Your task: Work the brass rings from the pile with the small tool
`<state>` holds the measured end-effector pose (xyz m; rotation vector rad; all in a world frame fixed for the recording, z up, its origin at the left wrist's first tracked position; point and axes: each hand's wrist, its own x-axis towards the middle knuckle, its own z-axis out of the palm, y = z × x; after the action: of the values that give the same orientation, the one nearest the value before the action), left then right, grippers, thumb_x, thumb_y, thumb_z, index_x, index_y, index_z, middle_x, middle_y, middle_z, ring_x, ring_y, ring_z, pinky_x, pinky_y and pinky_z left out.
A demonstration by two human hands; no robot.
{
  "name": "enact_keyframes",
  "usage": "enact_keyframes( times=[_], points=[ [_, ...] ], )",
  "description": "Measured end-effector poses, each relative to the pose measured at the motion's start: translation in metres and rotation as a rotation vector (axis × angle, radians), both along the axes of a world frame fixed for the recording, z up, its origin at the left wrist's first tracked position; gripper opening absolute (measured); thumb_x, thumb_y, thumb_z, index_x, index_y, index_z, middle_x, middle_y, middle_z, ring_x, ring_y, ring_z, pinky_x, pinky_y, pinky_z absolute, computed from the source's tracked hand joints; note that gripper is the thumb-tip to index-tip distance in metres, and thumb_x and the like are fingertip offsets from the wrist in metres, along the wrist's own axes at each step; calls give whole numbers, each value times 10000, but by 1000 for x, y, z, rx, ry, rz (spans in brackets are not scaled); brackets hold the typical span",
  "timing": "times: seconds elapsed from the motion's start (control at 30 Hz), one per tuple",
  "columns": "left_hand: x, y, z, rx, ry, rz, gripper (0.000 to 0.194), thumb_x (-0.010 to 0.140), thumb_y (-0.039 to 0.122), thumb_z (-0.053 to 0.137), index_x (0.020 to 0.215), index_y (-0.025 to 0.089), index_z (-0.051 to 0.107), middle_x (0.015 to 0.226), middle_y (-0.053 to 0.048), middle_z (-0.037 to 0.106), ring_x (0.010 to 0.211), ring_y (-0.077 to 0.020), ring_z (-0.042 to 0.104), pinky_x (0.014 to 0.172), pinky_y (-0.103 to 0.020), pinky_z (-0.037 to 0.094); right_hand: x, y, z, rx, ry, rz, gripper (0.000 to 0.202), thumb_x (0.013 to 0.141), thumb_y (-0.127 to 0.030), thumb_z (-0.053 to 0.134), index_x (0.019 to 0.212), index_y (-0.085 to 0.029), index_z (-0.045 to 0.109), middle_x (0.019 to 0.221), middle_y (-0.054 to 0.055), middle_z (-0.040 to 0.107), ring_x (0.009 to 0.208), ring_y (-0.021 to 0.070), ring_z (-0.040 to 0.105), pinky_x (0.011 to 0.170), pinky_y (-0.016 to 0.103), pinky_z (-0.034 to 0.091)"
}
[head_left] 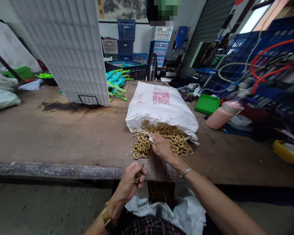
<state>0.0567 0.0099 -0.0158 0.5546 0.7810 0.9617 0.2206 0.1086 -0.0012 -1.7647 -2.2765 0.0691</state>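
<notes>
My left hand is closed around a few brass-coloured metal rings, just in front of the table's near edge. My right hand reaches into a heap of similar rings, its fingers bent together and touching the heap. A small white piece shows at those fingers; whether it is a wrap or a held object is unclear. The heap spills from the mouth of a white woven sack with red print, which lies flat on the table. Its far part hides inside the sack.
A tall white ribbed panel stands on the brown table at left. Green and blue plastic pieces lie behind it. To the right are a green tray, a pink bottle and a yellow container. White cloth covers my lap.
</notes>
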Motion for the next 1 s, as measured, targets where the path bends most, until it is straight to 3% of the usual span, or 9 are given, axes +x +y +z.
enact_keyframes(
  times=[0.13,0.27,0.43,0.63,1.0],
  points=[
    [-9,5,1,-37,-31,66,210,752,333,562,836,178,448,645,17,542,406,-55,411,341,-161,269,-19,38,7,-53,-100,20,288,835,-235,391,1089,-231,526,1017,57,559,834,164,558,686,242,392],
    [-15,7,-1,-101,-74,61,288,727,277,577,973,168,475,641,19,537,414,-57,418,346,-161,265,-38,66,7,-84,-174,56,301,857,-291,377,1128,-235,493,1062,76,541,853,181,570,697,262,411],
    [-19,11,-5,-163,-162,74,205,694,262,631,825,145,525,697,2,537,492,-56,461,373,-151,283,-59,85,3,-151,-261,113,321,870,-342,366,1168,-256,448,1090,94,524,866,195,580,698,283,427],
    [-15,15,-7,-155,-142,119,227,668,308,670,693,117,549,651,-21,547,510,-74,470,376,-166,321,-62,87,-1,-208,-308,129,305,870,-327,373,1138,-218,469,1059,114,536,867,206,594,692,287,436],
    [-11,17,-8,-186,-129,168,235,664,305,673,629,114,540,719,-41,556,592,-108,521,380,-173,343,-27,67,-8,-168,-300,144,282,824,-194,376,1062,-205,527,1007,88,596,829,186,603,685,265,417]
  ],
)
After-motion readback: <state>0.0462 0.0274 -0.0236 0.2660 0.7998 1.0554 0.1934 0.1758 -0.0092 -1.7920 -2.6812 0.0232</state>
